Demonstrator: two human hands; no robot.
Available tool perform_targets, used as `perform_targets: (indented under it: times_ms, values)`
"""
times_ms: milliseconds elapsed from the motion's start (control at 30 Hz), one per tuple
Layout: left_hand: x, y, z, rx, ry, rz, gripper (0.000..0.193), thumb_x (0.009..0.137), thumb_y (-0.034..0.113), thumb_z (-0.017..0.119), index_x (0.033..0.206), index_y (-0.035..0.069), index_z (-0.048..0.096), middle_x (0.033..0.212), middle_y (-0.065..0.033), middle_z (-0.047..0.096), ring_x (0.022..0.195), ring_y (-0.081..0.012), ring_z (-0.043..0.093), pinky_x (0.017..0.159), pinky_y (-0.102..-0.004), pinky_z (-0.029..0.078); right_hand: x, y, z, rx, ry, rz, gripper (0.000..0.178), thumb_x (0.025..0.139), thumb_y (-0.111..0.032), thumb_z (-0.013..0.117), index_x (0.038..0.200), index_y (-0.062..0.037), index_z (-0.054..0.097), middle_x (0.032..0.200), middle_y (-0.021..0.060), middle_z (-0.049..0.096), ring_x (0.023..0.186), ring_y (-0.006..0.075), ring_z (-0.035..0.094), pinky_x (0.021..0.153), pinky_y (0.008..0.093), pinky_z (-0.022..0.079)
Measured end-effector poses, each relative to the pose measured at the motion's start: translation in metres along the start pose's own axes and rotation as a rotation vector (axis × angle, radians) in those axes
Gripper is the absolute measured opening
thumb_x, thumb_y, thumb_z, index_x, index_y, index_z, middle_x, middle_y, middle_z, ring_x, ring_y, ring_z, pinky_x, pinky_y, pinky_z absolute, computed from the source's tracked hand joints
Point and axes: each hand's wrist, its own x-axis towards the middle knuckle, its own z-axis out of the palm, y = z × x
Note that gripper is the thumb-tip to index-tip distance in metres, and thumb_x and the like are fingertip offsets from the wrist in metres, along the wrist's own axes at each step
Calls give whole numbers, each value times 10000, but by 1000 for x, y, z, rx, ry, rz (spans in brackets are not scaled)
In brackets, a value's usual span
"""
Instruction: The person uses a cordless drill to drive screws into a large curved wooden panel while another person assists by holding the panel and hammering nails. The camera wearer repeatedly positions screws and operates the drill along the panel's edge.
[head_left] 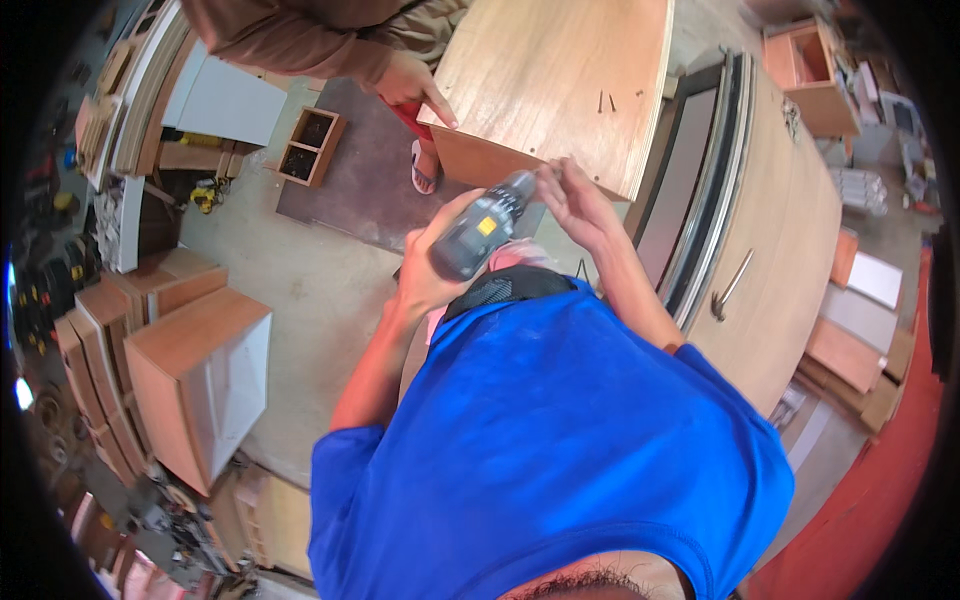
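Observation:
My left hand [428,272] grips a grey and black cordless drill [482,233] with a yellow label, held in front of my blue shirt. My right hand [572,198] is at the drill's front end, fingers pinched around its tip; what they pinch is hidden. The drill points toward the near corner of a light wooden cabinet panel [560,70]. Two dark screws [606,101] lie on that panel. Another person's hand [417,88], in a brown sleeve, rests on the panel's left edge.
A wooden door [800,220] with a metal handle [733,285] lies at the right. Wooden boxes [200,370] are stacked at the left. A small compartment box [311,146] sits on a dark mat on the floor. An open cabinet [812,68] stands at the top right.

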Motion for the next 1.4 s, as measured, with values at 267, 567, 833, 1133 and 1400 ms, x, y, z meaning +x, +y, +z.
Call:
perform_targets:
  times_ms: [267, 567, 833, 1133, 1400]
  values:
    - [1, 6, -20, 211, 63, -131, 668, 765, 40, 796, 1377, 8, 530, 1161, -137, 711, 1015, -178, 697, 901, -328, 541, 28, 29, 49, 30, -119, 253, 199, 1037, -236, 566, 1104, -51, 597, 1076, 64, 662, 1071, 212, 667, 919, 357, 595]
    - [17, 29, -22, 394, 112, -299, 674, 769, 77, 801, 1379, 16, 520, 1168, -160, 702, 1017, -219, 707, 884, -338, 553, 54, 40, 67, 39, -68, 418, 212, 1027, -273, 593, 1117, -82, 617, 1115, 39, 669, 1047, 156, 657, 900, 321, 545]
    - [44, 64, -45, 415, 150, -481, 623, 801, -13, 767, 1375, 6, 523, 1144, -85, 667, 976, -147, 659, 876, -319, 540, 82, 61, 94, 121, -229, 512, 280, 1059, -317, 536, 1143, -75, 649, 1120, 17, 663, 1053, 110, 624, 952, 284, 489]
    - [112, 65, -55, 488, 51, -663, 637, 746, 37, 780, 1349, 74, 578, 1117, -114, 733, 1038, -143, 694, 914, -323, 536, 102, 69, 101, 251, -71, 433, 294, 1077, -309, 487, 1174, -78, 639, 1256, 53, 652, 1087, 138, 622, 999, 317, 475]
    - [152, 64, -69, 609, -140, -725, 628, 760, 23, 750, 1357, 59, 561, 1114, -116, 724, 991, -153, 700, 900, -321, 535, 108, 74, 109, 299, -67, 428, 336, 1105, -339, 387, 1203, -79, 577, 1195, 51, 642, 1086, 163, 600, 1001, 373, 477]
